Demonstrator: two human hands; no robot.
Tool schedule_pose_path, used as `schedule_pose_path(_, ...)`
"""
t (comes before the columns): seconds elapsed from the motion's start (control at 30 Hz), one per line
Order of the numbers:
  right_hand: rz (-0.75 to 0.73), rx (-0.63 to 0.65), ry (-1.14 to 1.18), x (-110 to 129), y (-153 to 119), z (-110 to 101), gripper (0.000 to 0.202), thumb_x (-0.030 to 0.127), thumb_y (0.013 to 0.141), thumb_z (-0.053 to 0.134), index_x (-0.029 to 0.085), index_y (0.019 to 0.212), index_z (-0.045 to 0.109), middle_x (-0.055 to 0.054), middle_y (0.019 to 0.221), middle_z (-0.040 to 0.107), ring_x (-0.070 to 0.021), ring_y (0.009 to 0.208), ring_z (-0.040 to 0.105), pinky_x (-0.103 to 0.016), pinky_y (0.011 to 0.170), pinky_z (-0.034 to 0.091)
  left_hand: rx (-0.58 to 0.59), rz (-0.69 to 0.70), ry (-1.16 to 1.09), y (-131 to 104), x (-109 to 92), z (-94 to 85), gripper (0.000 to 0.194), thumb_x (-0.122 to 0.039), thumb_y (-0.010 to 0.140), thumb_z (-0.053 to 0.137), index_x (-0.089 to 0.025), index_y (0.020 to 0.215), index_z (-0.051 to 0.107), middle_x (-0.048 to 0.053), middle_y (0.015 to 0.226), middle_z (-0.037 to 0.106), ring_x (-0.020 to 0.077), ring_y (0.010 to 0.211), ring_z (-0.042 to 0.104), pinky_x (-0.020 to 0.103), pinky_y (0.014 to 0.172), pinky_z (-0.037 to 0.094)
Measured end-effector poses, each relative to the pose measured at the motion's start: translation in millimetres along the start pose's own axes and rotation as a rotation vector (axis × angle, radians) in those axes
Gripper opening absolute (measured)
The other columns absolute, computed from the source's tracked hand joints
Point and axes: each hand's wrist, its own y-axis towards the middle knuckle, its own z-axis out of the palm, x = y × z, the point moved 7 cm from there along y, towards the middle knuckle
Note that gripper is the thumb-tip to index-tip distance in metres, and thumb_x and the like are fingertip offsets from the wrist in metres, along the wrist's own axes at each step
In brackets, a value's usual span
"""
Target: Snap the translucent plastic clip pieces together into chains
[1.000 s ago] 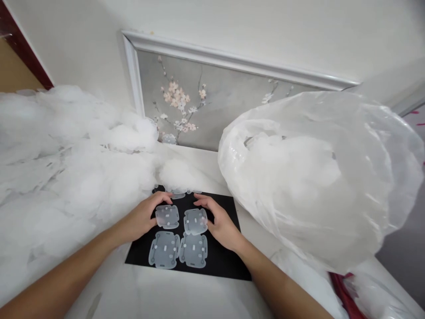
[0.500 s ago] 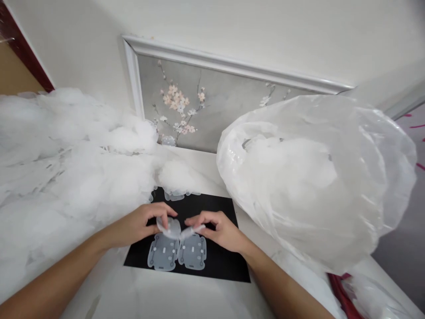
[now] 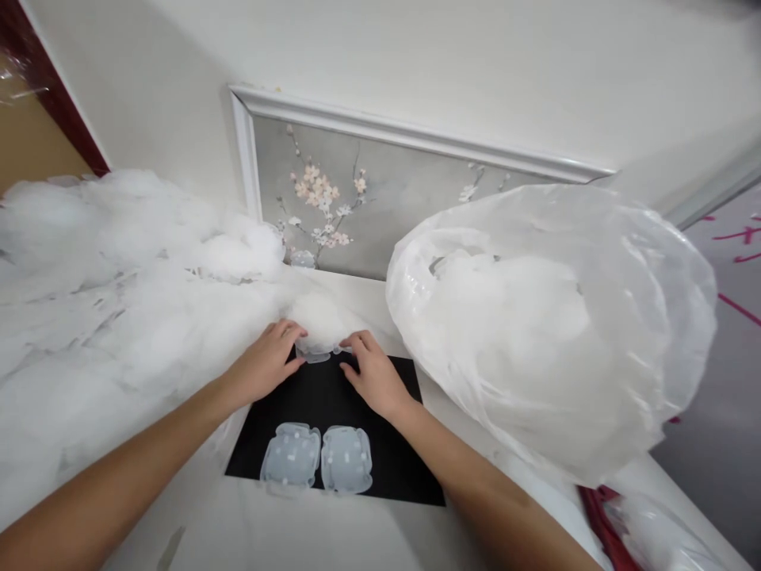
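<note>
Two translucent pieces with scalloped edges, the left one and the right one, lie side by side near the front of a black mat. At the mat's back edge sits a small white heap of similar thin pieces. My left hand is at the heap's left side, thumb and fingers apart. On the heap's right side is my right hand, its fingers also apart, fingertips close to the heap's edge. Neither hand visibly holds anything.
A large pile of white translucent pieces covers the left side. To the right stands an open clear plastic bag with more white pieces inside. Behind is a framed floral wall panel. Red material lies at the lower right.
Both hands have moved away from me to the heap and let go of the thin pieces they held. Those pieces now lie over the two on the mat. The view has shifted slightly.
</note>
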Motion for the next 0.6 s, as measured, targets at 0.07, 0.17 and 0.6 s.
schedule_pose_path(0.07, -0.064, -0.043, -0.147, 4, 12, 5, 0.025, 0.009, 0.081, 0.057, 0.021, 0.102, 0.063, -0.012, 0.115, 0.058, -0.0258, 0.094, 0.063, -0.044, 0.085, 0.052, -0.062, -0.003, 0.203, 13, 0, 4.7, 0.031, -0.019, 0.083, 0.058, -0.014, 0.115, 0.058, 0.016, 0.123, 0.059, 0.0328, 0.114, 0.057, 0.045, 0.092, 0.048)
schedule_pose_path(0.17, -0.051, -0.091, -0.165, 4, 26, 2, 0.011, 0.013, 0.086, 0.054, 0.022, 0.086, 0.061, -0.01, 0.102, 0.062, -0.0218, 0.077, 0.062, -0.039, 0.076, 0.051, -0.055, -0.001, 0.259, 26, 2, 7.9, 0.022, -0.011, 0.083, 0.054, -0.015, 0.103, 0.062, 0.013, 0.108, 0.064, 0.0303, 0.099, 0.063, 0.04, 0.078, 0.052)
schedule_pose_path(0.6, -0.044, 0.109, 0.24, 2, -44, -7, 0.02, 0.005, 0.073, 0.045, 0.022, 0.076, 0.053, -0.011, 0.13, 0.055, -0.0245, 0.125, 0.054, -0.041, 0.098, 0.046, -0.053, 0.356, 0.128, -52, -28, 19.4, 0.032, 0.003, 0.083, 0.039, -0.021, 0.083, 0.06, 0.007, 0.094, 0.061, 0.0237, 0.088, 0.061, 0.036, 0.078, 0.051)
